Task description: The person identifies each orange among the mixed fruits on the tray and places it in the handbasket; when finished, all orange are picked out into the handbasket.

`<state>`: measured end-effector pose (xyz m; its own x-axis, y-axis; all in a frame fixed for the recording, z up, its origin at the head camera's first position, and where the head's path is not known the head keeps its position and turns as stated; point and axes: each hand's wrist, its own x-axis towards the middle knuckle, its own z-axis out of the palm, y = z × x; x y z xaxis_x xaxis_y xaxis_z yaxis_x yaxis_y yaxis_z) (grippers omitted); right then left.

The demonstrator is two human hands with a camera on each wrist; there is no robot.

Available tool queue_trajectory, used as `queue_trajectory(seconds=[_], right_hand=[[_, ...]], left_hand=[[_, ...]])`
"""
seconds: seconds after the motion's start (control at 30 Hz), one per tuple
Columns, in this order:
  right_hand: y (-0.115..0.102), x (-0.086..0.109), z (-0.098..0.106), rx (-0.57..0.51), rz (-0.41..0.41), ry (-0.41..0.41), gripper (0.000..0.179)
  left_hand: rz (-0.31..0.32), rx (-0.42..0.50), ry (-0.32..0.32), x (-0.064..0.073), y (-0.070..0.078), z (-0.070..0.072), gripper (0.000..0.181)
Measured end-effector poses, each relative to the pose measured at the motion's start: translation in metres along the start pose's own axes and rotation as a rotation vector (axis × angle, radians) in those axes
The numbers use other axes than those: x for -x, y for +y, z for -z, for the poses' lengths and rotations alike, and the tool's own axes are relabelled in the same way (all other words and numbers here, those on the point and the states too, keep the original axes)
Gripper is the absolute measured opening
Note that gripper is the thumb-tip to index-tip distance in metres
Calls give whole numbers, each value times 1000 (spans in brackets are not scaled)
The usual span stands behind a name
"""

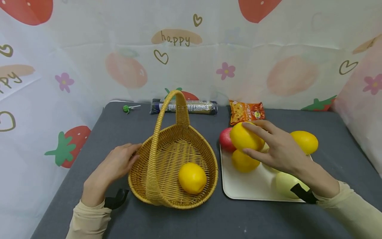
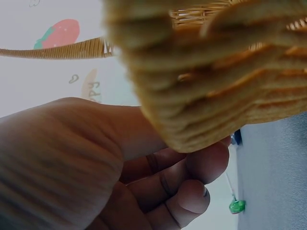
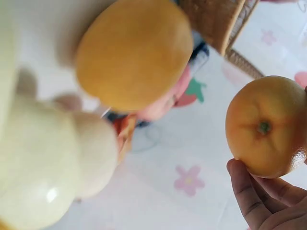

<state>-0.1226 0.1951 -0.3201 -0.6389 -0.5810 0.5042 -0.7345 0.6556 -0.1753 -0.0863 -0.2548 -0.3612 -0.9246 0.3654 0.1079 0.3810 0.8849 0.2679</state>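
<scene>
Right hand: my right hand (image 1: pixel 282 147) holds a yellow-orange fruit (image 1: pixel 244 136) between thumb and fingers, spread about its width.
Held fruit: at those fingertips, above the white tray (image 1: pixel 238 190); another yellow fruit (image 1: pixel 245 163) shows just below it, a red fruit (image 1: pixel 225 140) just beyond.
Handling: I judge it firm and fairly light, though its weight doesn't show; the glossy, rounded skin could slip or roll.
Where to hold: I'd take it round its widest part, thumb opposite fingers, the stem dimple left uncovered.
Left hand: my left hand (image 1: pixel 114 164) grips the near side of the wicker basket (image 1: pixel 170 156), which looks light and slightly springy.
Basket fruit: one yellow piece (image 1: pixel 192 178), right of that hand, across the basket floor.
</scene>
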Motion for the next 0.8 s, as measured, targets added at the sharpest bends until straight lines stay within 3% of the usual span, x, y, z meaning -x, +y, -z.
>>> queue_trajectory(seconds=[0.37,0.8], right_hand=[[-26,-28,-28,-56,84,-64,66],[-47,-46,-50,-89,152,-121,63]], left_hand=[[0,-6,-5,0,0,1,32],[14,10,-14,0,0,0,33]])
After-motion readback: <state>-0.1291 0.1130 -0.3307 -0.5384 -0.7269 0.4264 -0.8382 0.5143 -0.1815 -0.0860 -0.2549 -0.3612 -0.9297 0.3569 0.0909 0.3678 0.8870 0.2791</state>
